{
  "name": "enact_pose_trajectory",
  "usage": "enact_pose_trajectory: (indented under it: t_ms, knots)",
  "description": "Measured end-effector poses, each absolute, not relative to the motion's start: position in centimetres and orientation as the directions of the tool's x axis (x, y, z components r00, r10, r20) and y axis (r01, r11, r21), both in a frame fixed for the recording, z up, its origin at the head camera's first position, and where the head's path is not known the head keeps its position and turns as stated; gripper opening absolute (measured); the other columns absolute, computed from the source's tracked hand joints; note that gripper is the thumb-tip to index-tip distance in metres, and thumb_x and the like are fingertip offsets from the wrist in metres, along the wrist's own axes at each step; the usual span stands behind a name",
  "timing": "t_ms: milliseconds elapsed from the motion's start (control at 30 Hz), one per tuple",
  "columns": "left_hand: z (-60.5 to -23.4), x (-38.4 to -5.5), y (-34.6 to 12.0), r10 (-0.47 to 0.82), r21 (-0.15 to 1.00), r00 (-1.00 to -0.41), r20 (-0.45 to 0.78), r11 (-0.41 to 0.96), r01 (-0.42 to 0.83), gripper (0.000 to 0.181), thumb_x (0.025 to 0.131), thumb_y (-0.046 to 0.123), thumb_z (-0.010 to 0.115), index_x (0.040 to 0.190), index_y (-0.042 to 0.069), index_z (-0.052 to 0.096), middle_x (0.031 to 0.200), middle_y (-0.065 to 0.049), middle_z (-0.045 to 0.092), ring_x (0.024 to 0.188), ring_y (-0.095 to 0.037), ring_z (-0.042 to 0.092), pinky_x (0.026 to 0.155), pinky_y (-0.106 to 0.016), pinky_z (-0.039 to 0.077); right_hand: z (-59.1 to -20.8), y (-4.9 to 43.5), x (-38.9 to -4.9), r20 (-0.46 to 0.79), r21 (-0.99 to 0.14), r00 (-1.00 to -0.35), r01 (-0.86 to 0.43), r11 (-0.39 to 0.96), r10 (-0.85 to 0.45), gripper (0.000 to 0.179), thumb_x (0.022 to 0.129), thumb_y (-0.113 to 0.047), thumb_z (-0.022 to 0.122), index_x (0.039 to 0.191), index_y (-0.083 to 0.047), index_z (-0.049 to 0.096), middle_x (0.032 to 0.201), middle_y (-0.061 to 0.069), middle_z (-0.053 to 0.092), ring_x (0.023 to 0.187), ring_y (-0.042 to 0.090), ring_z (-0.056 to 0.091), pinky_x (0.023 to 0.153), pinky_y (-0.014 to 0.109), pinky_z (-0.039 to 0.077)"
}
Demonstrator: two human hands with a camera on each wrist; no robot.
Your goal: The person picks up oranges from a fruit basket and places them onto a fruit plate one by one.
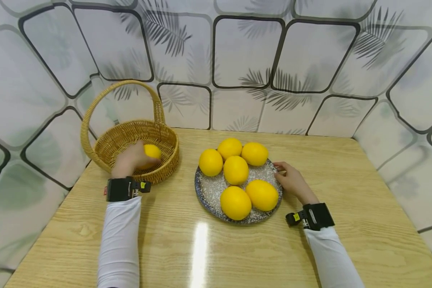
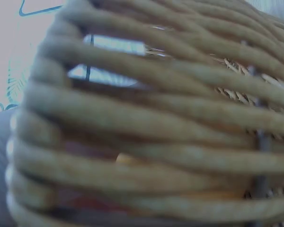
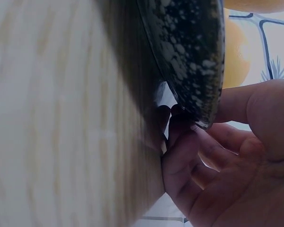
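Observation:
In the head view my left hand (image 1: 131, 157) reaches down inside the wicker basket (image 1: 170, 166) and grips a yellow lemon (image 1: 153, 151), thumb along its near side. The left wrist view is filled by blurred basket weave (image 2: 156, 106), which mostly hides that hand and the fruit. My right hand (image 1: 291, 180) holds the right rim of a speckled round plate (image 1: 210, 192). In the right wrist view, the thumb lies over the plate's edge (image 3: 194, 61) and the curled fingers (image 3: 180, 156) are beneath it. Several lemons (image 1: 236, 170) rest on the plate.
The basket's tall arched handle (image 1: 129, 82) rises over its opening at the left. Light wood tabletop (image 1: 165, 240) surrounds the plate and basket. A patterned cloth or wall covering (image 1: 248, 56) stands along the back and both sides.

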State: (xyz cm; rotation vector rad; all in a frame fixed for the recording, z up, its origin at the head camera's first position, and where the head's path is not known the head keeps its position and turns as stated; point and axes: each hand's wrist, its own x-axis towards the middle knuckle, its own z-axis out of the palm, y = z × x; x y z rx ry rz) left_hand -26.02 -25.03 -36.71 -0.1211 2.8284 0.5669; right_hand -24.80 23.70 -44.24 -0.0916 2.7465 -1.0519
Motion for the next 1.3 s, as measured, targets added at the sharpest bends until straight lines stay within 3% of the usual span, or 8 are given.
enact_pose_trajectory:
  t_ms: [267,633,967,1300]
  knots:
    - [-36.7,-26.3,-24.9,-0.012,0.348,-0.972,-0.233,0.933,-0.095,0.093,0.088,0.052,0.068,0.150,-0.007,0.030,0.131,-0.032,0.056,0.115,-0.046,0.058,0.095,-0.063,0.047,-44.2,23.7,-24.7,-0.154,-0.670,-0.979,0.006,0.742,-0.131,0.051,0.104,-0.018,0.049,0.151,-0.001,0.042,0.140,0.030,0.053,0.120,0.042,0.057,0.091,0.044,0.051]
    - [-35.4,-26.2,-24.2,0.018,0.420,-0.995,-0.103,0.907,-0.027,0.089,0.086,0.053,0.072,0.147,0.001,0.035,0.131,-0.027,0.055,0.112,-0.043,0.060,0.090,-0.061,0.049,-44.1,23.6,-24.6,-0.164,-0.673,-0.979,0.020,0.740,-0.122,0.052,0.104,-0.018,0.049,0.152,-0.001,0.041,0.141,0.029,0.052,0.119,0.041,0.057,0.086,0.039,0.051]
    - [-33.9,-25.5,-23.5,0.058,0.483,-0.998,-0.010,0.875,0.046,0.085,0.087,0.050,0.074,0.149,0.007,0.036,0.138,-0.022,0.052,0.116,-0.040,0.058,0.090,-0.059,0.049,-44.2,23.6,-24.7,-0.160,-0.668,-0.979,0.013,0.744,-0.127,0.052,0.104,-0.018,0.048,0.152,-0.002,0.041,0.141,0.029,0.052,0.122,0.042,0.056,0.091,0.044,0.052]
    - [-33.5,-25.6,-22.3,0.154,0.584,-0.987,0.038,0.798,0.147,0.089,0.087,0.045,0.077,0.155,0.007,0.032,0.149,-0.021,0.045,0.126,-0.039,0.054,0.102,-0.061,0.049,-44.0,23.4,-24.6,-0.171,-0.668,-0.978,0.028,0.743,-0.117,0.053,0.104,-0.019,0.048,0.153,-0.002,0.040,0.143,0.029,0.051,0.125,0.043,0.055,0.096,0.049,0.052]
